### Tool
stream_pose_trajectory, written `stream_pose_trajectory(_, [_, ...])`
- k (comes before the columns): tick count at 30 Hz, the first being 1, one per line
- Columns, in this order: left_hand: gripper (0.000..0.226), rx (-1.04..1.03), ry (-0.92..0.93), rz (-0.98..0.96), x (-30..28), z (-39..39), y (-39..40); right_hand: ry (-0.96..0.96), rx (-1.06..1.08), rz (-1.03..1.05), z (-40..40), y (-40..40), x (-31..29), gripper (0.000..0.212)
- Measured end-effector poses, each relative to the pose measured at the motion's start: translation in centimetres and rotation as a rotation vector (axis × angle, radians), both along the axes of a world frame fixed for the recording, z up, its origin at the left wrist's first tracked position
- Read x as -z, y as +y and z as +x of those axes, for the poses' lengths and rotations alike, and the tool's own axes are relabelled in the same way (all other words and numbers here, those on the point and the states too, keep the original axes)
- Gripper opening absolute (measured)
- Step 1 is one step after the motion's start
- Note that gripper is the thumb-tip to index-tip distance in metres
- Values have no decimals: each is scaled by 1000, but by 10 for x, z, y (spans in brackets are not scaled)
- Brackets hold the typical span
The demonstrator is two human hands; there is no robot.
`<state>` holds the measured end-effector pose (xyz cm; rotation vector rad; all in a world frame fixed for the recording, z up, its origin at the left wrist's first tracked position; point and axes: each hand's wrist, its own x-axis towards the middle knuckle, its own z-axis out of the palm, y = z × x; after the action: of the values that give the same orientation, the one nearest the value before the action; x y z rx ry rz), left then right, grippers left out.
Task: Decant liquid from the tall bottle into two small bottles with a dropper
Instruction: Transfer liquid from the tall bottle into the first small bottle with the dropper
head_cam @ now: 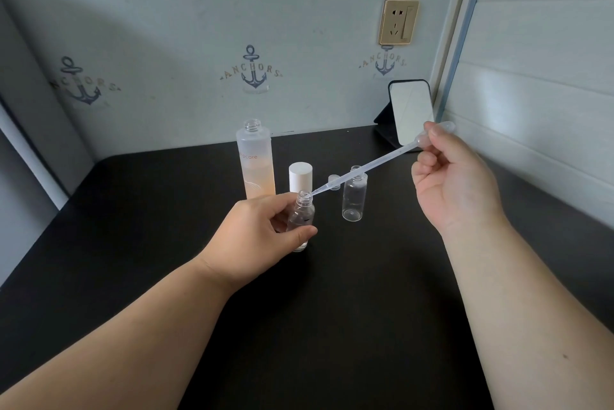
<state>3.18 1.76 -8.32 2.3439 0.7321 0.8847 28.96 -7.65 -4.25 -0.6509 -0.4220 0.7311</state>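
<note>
The tall frosted bottle [256, 162] stands uncapped at the back of the black table, with peach liquid in its lower half. My left hand [262, 233] grips a small clear bottle [301, 215] that stands on the table. My right hand [455, 177] pinches the bulb of a clear plastic dropper [368, 168]. The dropper slants down to the left and its tip sits at the held bottle's open mouth. A second small clear bottle [355, 198] stands open to the right, partly behind the dropper.
A white cylindrical cap [300, 177] stands just behind the held bottle. A small clear cap [333, 182] lies beside the second bottle. A black-framed mirror [412, 110] leans at the back right corner. Walls close the table [332, 310] at the back and right.
</note>
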Motion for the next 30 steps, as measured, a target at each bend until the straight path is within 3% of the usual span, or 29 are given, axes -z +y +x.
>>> stream_pose_trajectory(13, [17,-9,18,-10,-3,0,-3,-30,42,-9,0,-1,0,7])
stream_pose_trajectory(20, [28,8,24,-163,0,1,0,35,50,-29,-1,0,0,19])
stream_pose_trajectory(24, [35,57,0,-234,1,-1,0,104,41,-16,-1,1,0,7])
stream_pose_trajectory(28, [45,42,-167,-229,1,-4,0,136,37,-10,0,1,1,9])
stream_pose_trajectory(30, [34,-29,-298,-169,0,-7,0,146,22,-3,0,1,2,10])
